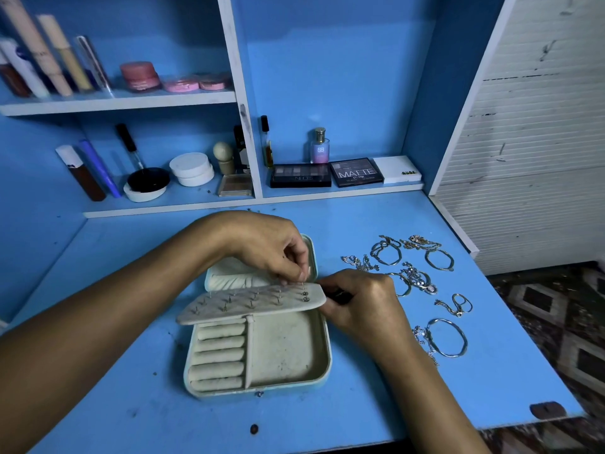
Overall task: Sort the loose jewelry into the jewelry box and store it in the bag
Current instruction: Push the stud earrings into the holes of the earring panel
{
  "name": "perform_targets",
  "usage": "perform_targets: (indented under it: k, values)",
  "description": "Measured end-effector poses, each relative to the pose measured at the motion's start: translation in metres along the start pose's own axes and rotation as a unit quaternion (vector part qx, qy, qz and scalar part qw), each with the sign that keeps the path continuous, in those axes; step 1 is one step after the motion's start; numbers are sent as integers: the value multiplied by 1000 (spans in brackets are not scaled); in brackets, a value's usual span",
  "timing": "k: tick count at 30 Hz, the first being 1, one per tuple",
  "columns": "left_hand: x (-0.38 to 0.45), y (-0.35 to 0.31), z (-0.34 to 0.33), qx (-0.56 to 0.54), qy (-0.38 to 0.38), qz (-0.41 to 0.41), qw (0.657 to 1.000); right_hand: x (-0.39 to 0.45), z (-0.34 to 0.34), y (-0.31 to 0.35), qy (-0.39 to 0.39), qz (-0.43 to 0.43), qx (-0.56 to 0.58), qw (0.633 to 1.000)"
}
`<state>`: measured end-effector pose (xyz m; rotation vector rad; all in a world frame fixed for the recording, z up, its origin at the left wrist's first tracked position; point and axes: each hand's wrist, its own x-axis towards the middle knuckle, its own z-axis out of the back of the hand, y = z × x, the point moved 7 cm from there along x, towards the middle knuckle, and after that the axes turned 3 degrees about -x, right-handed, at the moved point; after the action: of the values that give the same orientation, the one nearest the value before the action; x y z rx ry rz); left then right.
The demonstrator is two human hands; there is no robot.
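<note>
Blue surface (376, 404) under dim light; blue shelves (124, 101) at eleven o'clock. White slatted wall (540, 126) at two o'clock; patterned floor (556, 322) at four.

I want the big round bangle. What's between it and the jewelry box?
In the head view, the person's right hand and wrist lie between the jewelry box and the bangle, with a small chain beside the bangle on the blue table.

two bare forearms and hands (no sleeves, rings or watch).

Blue table (360, 404), cream jewelry box (288, 348)
</note>
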<state>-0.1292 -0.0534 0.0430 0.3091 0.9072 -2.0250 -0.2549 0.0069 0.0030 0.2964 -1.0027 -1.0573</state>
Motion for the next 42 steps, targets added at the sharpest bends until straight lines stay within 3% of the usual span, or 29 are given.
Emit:
perform_targets:
  k: [20, 30, 37, 42]
  values:
    - [6, -2, -2, 28, -4, 19, 999, -1, 0, 1, 2, 12, -4, 1000]
    - [-1, 6, 0, -31, -25, 7, 999, 0, 2, 0, -28, 9, 21, 999]
    - [-22, 39, 22, -184, -154, -1, 971, 0, 2, 3, -33, 15, 36, 999]
    - [-54, 72, 37, -280, -307, -1, 910, 5, 1, -1, -14, -31, 56, 998]
